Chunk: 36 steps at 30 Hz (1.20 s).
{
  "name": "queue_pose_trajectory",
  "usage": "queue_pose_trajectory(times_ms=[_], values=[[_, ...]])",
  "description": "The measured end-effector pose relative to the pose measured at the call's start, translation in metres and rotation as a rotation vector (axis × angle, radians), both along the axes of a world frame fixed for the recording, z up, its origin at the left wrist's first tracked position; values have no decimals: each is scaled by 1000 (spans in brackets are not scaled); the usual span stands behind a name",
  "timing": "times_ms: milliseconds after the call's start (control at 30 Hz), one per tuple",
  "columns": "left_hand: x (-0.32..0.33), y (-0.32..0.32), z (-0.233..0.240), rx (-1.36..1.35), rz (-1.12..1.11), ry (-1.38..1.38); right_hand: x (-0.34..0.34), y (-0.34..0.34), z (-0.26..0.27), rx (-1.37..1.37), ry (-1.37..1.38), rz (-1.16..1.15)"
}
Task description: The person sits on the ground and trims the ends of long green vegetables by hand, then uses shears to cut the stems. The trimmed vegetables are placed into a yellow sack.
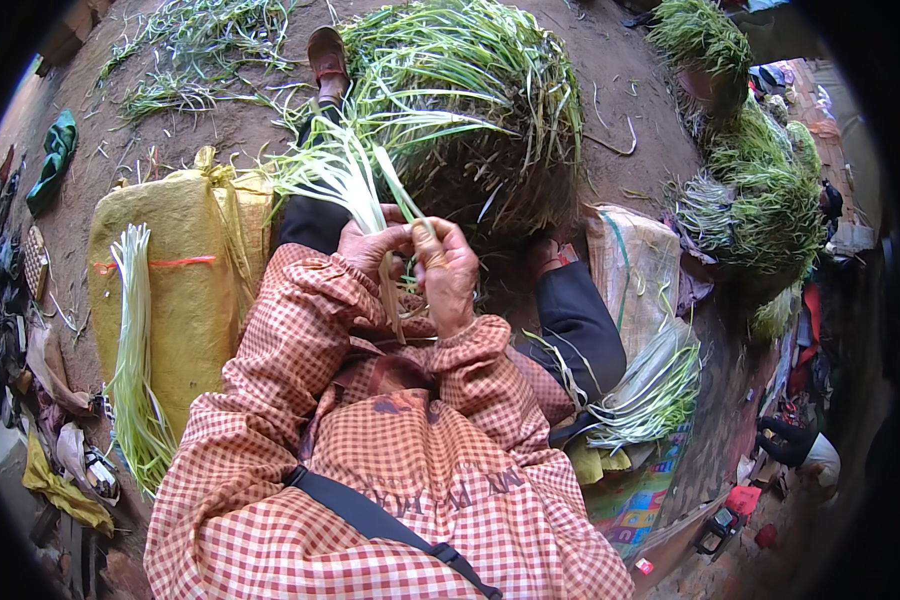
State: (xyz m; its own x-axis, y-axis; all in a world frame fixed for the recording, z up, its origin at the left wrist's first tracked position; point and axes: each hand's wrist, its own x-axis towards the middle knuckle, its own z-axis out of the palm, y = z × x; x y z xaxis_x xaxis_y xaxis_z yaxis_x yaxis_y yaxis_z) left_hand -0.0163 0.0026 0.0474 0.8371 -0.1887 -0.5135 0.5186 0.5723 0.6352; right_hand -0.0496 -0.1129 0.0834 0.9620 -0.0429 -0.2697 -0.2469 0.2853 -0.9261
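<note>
My left hand (pixel 371 244) is closed around a fanned bunch of chive-like greens (pixel 356 176), white at the stems and green at the far tips. Close beside it, my right hand (pixel 448 270) pinches a pale green stalk (pixel 396 176) between thumb and fingers. Thin, brownish ends hang below the left hand. A large heap of the same greens (pixel 472 90) lies on the ground beyond my hands, its root ends brown and matted. To my left, a long bunch of whitish stalks (pixel 133 300) rests on a yellow woven sack (pixel 187 300), next to a red tie.
At my right lies another bunch of greens (pixel 649 390) near a pale woven sack (pixel 637 255). Further right stands a bigger pile of greens (pixel 765 217). Loose leaves (pixel 217 37) and a dark green cloth (pixel 52 161) are on the dirt ground. My feet flank the heap.
</note>
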Motion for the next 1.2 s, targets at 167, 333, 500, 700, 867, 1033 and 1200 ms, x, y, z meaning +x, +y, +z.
queue_pose_trajectory(times_ms=[167, 333, 500, 700, 867, 1033, 1200], values=[[0, 11, 8, -9, 105, 13, 8, -5, -3, -762, -278, -43], [20, 36, 13, 118, 197, -37, 1, 5, -6, -940, -293, 212], [34, 71, -1, 229, 322, -59, -13, -14, -13, -809, -188, 260], [59, 118, -4, 198, 618, -100, -50, -77, -38, -797, 59, 278], [58, 128, -3, 309, 560, -112, -59, -128, -38, -1297, 320, 613], [37, 71, 2, 282, 256, -80, -9, -75, -9, -781, -222, 442], [52, 60, 22, 44, 152, -230, 12, -2, -25, -378, -265, 436]])
